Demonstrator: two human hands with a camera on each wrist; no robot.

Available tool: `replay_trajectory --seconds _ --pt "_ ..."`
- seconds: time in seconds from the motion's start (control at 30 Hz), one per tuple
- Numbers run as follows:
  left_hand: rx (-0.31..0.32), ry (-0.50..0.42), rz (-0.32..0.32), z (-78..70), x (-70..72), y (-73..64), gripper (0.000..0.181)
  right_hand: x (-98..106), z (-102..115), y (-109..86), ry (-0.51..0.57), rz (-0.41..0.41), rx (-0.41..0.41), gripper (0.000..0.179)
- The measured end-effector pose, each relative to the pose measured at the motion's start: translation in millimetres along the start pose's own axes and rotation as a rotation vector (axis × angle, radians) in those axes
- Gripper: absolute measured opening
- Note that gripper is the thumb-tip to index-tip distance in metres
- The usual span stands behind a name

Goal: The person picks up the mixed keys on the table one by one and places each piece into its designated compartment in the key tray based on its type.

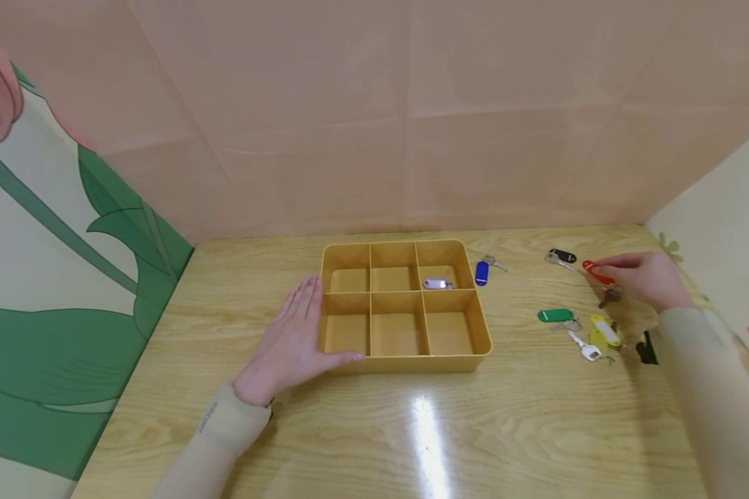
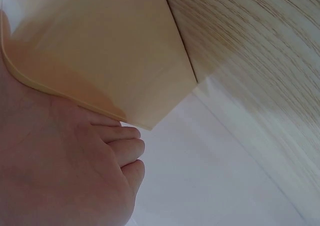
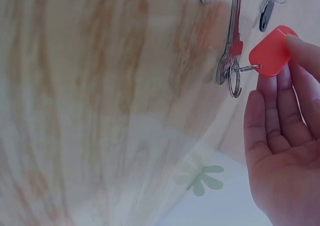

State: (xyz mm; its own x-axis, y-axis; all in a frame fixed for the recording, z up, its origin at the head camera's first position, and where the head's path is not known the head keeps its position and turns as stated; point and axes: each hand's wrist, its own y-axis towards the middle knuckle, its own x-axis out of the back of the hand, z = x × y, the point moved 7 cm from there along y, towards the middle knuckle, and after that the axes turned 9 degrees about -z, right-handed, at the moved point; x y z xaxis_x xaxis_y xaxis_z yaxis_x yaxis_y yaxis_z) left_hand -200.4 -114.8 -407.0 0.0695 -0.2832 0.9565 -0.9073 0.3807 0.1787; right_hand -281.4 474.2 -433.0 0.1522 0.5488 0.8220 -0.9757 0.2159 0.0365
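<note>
My left hand (image 1: 287, 346) rests with straight fingers along the left side of a yellow divided box (image 1: 406, 364), its thumb over the front rim. In the left wrist view the palm touches the wall of the box (image 2: 100, 50). At the right of the table my right hand (image 1: 652, 277) pinches a red key tag (image 1: 594, 270) between thumb and fingers. A ring and a metal key (image 3: 232, 33) hang from the red tag in the right wrist view. One pale key tag (image 1: 435, 283) lies in the back right compartment of the box.
A blue key tag (image 1: 482, 273) with a key lies just right of the box. Near the right hand lie a black key tag (image 1: 563, 256), a green key tag (image 1: 555, 316) and yellow key tags (image 1: 607, 331) with keys. A pinkish wall (image 1: 374, 138) stands behind the table.
</note>
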Motion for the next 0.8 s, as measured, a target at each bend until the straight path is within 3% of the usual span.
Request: replay_trajectory --seconds 0.57,0.8 --pt "-0.009 0.006 -0.010 0.6 -2.0 -0.2 0.135 8.3 6.0 -4.2 0.026 -0.071 0.022 0.059" --pt "-0.014 0.004 -0.023 0.8 -1.7 0.1 0.135 12.6 14.6 -8.4 0.044 -0.045 0.006 0.062"
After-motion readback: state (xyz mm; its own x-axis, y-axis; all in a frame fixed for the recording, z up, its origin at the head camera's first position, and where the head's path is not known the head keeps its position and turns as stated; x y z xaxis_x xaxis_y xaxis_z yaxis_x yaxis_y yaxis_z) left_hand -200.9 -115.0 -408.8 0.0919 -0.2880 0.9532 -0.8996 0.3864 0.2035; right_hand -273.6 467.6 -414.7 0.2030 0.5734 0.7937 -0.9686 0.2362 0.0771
